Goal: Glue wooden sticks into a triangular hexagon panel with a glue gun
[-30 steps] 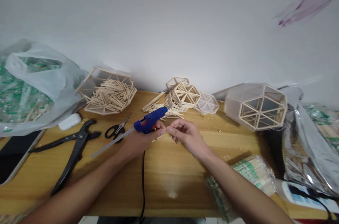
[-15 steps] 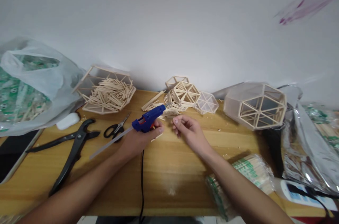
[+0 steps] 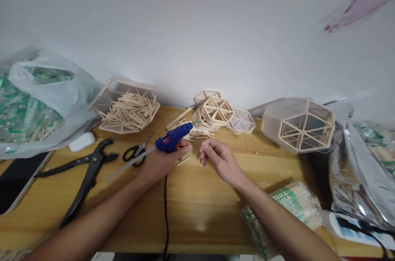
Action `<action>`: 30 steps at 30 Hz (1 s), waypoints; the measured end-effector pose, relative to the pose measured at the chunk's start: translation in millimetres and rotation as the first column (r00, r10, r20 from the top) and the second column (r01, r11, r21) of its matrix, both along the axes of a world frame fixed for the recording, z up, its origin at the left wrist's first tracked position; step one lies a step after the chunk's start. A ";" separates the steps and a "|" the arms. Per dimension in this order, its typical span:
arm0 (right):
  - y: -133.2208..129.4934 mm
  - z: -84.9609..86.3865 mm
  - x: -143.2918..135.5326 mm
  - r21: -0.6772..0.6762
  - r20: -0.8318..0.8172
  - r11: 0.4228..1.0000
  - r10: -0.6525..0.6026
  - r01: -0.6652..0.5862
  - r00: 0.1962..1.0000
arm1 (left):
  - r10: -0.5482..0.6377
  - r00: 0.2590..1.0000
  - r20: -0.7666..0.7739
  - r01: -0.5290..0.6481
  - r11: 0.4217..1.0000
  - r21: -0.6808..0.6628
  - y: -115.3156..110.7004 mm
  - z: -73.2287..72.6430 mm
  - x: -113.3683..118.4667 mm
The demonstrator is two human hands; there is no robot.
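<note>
My left hand point(image 3: 165, 161) is wrapped round a blue glue gun point(image 3: 174, 137), its nozzle pointing up and right toward the loose sticks point(image 3: 200, 131). A clear glue stick trails from the gun's back end. To the right, my right hand point(image 3: 217, 158) has its fingers curled and pinched together; anything between the fingertips is too small to make out. One short stick point(image 3: 184, 161) lies on the table between the hands. Behind them stand stacked hexagonal stick frames point(image 3: 217, 109), with a pale covered hexagon point(image 3: 242, 120) beside them.
Scissors point(image 3: 135, 152), black pliers point(image 3: 92, 164) and a stick-filled frame point(image 3: 129, 110) are at left, near a plastic bag point(image 3: 52, 100). At right are a covered hexagonal frame point(image 3: 296, 125) and packaged sticks point(image 3: 293, 203). A black cord point(image 3: 166, 215) runs to the front edge.
The view has shifted slightly. My right hand's fingers have curled in more, and the short stick by my left thumb now shows more fully. The glue gun stays in my left hand.
</note>
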State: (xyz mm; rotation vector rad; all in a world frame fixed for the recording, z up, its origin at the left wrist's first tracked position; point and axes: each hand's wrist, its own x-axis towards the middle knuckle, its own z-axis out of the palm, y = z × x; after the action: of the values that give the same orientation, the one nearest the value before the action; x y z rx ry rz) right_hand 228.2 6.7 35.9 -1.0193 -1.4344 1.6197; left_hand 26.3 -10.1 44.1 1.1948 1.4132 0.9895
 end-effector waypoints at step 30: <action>-83.4 35.6 -43.4 0.518 0.656 0.547 0.239 -0.658 0.716 | -0.062 0.932 0.358 0.098 0.992 -0.082 9.8 -10.8 -8.5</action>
State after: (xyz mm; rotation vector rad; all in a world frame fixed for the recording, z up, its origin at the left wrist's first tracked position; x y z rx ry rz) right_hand 184.8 -76.7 71.5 -0.5940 -2.6466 0.8672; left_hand 17.8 -0.3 33.3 0.9375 1.1042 1.0086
